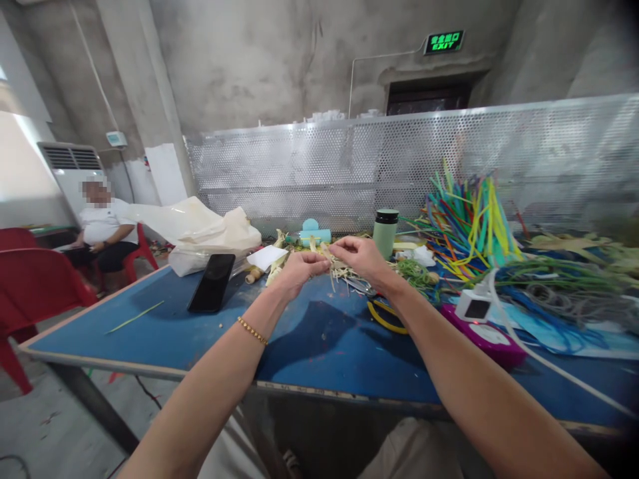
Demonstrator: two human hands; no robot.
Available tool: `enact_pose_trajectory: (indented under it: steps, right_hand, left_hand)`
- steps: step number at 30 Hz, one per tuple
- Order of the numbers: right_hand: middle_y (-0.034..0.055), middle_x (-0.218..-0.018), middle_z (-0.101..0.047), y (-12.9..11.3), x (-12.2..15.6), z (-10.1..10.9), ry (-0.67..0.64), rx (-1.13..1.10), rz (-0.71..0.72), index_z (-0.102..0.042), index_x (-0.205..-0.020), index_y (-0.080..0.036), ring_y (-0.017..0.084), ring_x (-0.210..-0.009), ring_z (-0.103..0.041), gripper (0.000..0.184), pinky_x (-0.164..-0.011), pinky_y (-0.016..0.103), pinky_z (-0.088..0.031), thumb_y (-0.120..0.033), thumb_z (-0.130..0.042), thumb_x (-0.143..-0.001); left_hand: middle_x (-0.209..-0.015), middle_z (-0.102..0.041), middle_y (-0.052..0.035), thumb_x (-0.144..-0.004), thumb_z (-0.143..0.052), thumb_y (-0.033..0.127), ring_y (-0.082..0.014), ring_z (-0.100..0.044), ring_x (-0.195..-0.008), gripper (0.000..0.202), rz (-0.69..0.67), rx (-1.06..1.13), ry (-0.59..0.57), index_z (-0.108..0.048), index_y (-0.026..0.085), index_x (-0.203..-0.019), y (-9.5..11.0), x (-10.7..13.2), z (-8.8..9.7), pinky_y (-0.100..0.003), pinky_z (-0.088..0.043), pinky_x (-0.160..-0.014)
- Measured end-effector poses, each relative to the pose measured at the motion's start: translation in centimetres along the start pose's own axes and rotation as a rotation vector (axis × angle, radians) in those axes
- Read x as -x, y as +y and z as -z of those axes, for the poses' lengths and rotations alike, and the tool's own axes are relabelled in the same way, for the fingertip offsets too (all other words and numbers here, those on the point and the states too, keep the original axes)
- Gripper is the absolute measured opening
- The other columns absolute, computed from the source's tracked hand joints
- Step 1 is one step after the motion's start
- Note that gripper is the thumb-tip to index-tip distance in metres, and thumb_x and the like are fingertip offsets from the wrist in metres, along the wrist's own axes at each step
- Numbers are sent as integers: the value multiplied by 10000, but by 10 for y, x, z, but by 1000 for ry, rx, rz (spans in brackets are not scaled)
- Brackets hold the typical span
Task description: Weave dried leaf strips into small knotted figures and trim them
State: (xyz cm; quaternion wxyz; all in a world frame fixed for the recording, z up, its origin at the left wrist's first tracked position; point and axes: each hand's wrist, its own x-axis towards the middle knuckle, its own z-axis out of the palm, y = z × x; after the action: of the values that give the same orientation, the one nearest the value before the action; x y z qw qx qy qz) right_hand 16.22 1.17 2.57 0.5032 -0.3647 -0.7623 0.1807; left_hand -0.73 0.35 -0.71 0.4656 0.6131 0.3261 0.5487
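Both of my hands are raised over the middle of the blue table (150, 332). My left hand (298, 267) and my right hand (360, 257) are closed in pinches on the two ends of a pale straw strip (327, 255) stretched between them. A gold bead bracelet (252, 330) is on my left wrist. Under the hands lies a heap of pale straw scraps (344, 271), with scissors with yellow handles (382, 314) just to the right of it.
A black phone (212, 283) lies left of my hands, near a white plastic bag (210, 233). A green flask (385, 233), bright coloured strips (466, 223) and a purple device (486, 336) sit to the right. A person sits on red chairs (30, 279) at far left.
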Motion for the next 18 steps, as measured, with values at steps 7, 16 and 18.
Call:
enact_pose_trajectory:
  steps: [7, 16, 18]
  right_hand:
    - [-2, -598, -570, 9, 0, 1, -98, 2, 14, -639, -676, -149, 108, -560, -455, 266, -539, 248, -349, -404, -634, -749]
    - [-10, -584, -558, 3, 2, -4, -74, -105, -53, -599, -633, -161, 110, -551, -452, 241, -540, 257, -343, -385, -667, -689]
    - [-12, -592, -563, 4, 3, -5, -78, -116, -54, -605, -638, -162, 110, -557, -454, 233, -547, 257, -344, -379, -669, -694]
  left_hand:
    - [-674, -652, -64, -699, -764, 463, -103, -500, -589, 356, 94, 38, -111, -736, 119, -784, 0, 0, 3, -268, -327, -585]
    - [-598, -599, -30, -640, -818, 395, -91, -466, -563, 305, 7, 29, -87, -694, 116, -644, -1, 1, -1, -277, -306, -579]
    - [-587, -590, -25, -626, -824, 359, -93, -461, -557, 278, 10, 60, -85, -692, 115, -644, -2, 0, -1, -280, -304, -578]
